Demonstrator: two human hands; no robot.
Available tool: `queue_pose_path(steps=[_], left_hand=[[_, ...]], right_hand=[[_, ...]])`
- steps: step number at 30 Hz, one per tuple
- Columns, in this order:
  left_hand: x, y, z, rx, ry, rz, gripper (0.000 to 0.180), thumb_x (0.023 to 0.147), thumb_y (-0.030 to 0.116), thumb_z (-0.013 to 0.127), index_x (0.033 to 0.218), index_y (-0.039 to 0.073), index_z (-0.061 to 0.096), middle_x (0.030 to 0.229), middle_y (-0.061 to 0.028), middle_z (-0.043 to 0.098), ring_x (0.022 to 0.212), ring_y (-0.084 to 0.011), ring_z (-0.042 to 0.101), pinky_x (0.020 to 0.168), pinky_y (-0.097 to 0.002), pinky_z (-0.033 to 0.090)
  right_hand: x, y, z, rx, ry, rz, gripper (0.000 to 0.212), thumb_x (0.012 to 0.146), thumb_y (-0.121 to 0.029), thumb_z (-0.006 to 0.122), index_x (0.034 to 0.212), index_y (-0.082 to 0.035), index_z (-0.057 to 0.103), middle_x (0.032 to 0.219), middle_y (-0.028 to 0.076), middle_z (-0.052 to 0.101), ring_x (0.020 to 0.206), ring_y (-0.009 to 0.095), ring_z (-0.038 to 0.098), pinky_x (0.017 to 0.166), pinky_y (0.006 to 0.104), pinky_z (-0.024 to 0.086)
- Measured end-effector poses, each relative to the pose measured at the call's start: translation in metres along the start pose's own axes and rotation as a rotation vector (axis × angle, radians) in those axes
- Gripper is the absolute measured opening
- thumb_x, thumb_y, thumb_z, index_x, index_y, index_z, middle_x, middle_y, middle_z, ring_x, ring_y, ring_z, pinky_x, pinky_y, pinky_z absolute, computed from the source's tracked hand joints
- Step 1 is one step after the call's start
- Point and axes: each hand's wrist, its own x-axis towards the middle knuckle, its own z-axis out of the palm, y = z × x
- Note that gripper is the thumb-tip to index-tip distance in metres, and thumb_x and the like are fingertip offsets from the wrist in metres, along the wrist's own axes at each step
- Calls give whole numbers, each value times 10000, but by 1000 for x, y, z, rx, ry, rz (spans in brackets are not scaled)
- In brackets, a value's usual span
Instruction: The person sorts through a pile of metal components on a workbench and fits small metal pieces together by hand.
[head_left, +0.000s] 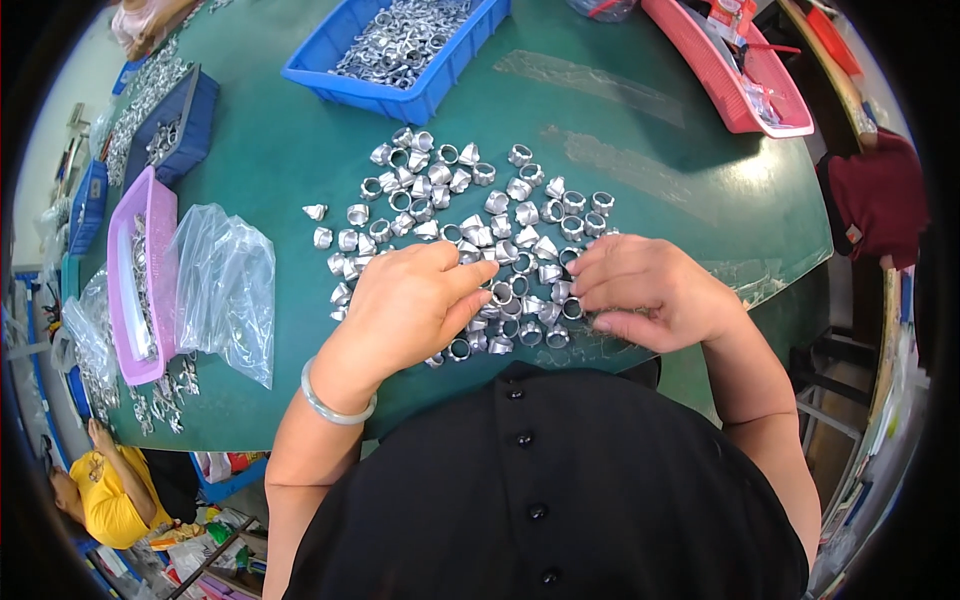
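Many silver metal rings (497,202), some with a pointed or shaped top, are spread in a loose pile on the green table. My left hand (415,300) rests over the pile's near left part, a pale bangle on its wrist. Its index finger and thumb are slightly apart beside some rings, with nothing visible between them; the other fingers are mostly hidden. At the pile's right edge is my right hand (655,290), fingers curved and thumb spread away from them. No ring shows in it, and its fingertips are next to the outermost rings.
A blue bin (400,95) full of small metal parts stands beyond the pile. To the left are a pink basket (165,205), a clear plastic bag (225,290) and a dark blue bin (195,125). A red-pink basket (735,100) stands far right. A person in yellow (115,495) is at lower left.
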Motion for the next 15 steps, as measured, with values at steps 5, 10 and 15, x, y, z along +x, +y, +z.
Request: queue_pose_path(steps=[5,10,15], left_hand=[[1,0,0,6,-34,7,165,684,150,690,841,106,668,606,-37,464,541,-207,505,466,-334,395],[-4,-3,-2,-11,-51,22,105,691,137,684,782,91,659,612,-43,489,538,-217,515,468,-330,398],[-3,-3,-4,-31,51,-89,89,731,142,645,797,81,639,665,-61,534,612,-241,567,521,-348,451]], right_hand=[[9,-1,8,-363,29,55,235,705,-102,652,923,-25,608,996,94,585,1002,294,516,868,407,411],[21,-3,17,-597,-13,149,294,711,-163,660,965,-29,599,1098,94,526,1052,280,452,922,411,348],[32,5,22,-606,60,134,283,709,-132,631,980,-55,610,1060,107,529,1022,284,465,898,404,358]])
